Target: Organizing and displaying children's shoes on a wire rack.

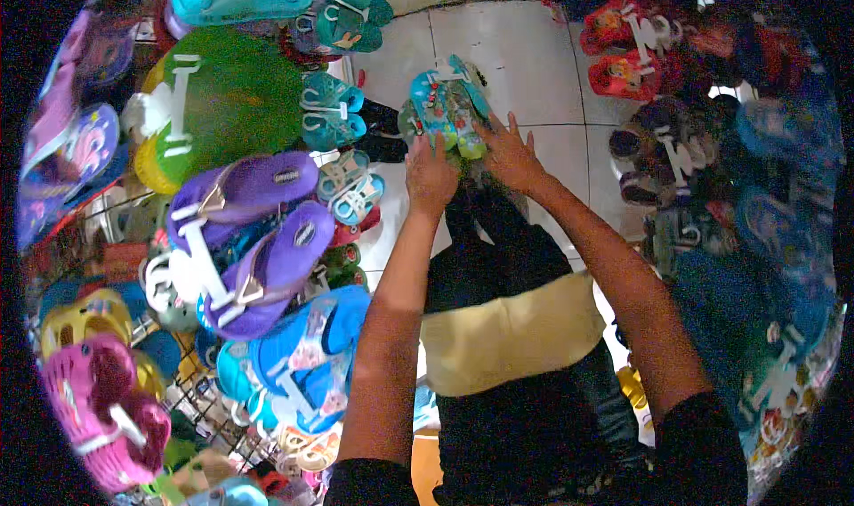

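Note:
A pair of teal and green children's sandals (434, 109) with small colourful decorations is in front of me, joined at the top by a white plastic hanger (451, 71). My left hand (430, 175) grips the near left end, its fingertips lying over the sole. On the right edge, my right hand (512, 155) holds the pair with its thumb side, while other fingers spread away from it. The undersides are hidden, and blur hides the finer detail of the grip.
Purple flip-flops (280, 179), blue sandals (300, 352) and pink clogs (107, 412) hang on a wire rack at left. Red children's shoes (624, 75) and dark sandals (657, 149) hang at right. White floor tiles (554, 59) lie beyond my hands.

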`<action>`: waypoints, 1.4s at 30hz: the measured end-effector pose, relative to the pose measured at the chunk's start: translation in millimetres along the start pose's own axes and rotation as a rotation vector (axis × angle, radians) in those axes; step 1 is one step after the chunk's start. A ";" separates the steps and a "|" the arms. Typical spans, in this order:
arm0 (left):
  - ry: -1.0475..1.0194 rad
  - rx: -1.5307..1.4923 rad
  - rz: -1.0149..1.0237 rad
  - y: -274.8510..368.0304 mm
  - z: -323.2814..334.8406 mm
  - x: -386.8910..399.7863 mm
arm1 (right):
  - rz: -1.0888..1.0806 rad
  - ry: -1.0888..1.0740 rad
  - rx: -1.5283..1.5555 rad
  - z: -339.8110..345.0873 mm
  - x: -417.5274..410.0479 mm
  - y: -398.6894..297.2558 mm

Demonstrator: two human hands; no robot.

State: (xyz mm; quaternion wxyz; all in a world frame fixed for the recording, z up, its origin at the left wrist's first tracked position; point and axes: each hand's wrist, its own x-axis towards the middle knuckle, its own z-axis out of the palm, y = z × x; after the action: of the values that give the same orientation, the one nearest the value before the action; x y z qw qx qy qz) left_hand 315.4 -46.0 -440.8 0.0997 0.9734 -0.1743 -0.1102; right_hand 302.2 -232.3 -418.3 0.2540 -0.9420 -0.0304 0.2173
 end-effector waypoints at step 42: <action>0.345 -0.500 -0.001 7.6 -41.9 33.5 | -0.077 0.168 0.023 -27.3 77.4 33.4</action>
State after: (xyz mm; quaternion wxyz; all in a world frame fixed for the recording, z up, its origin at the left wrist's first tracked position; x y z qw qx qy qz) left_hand 354.1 -58.5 -405.1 0.3644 0.9231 -0.1217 0.0172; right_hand 382.0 -261.1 -444.0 0.2749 -0.9520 -0.0429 0.1279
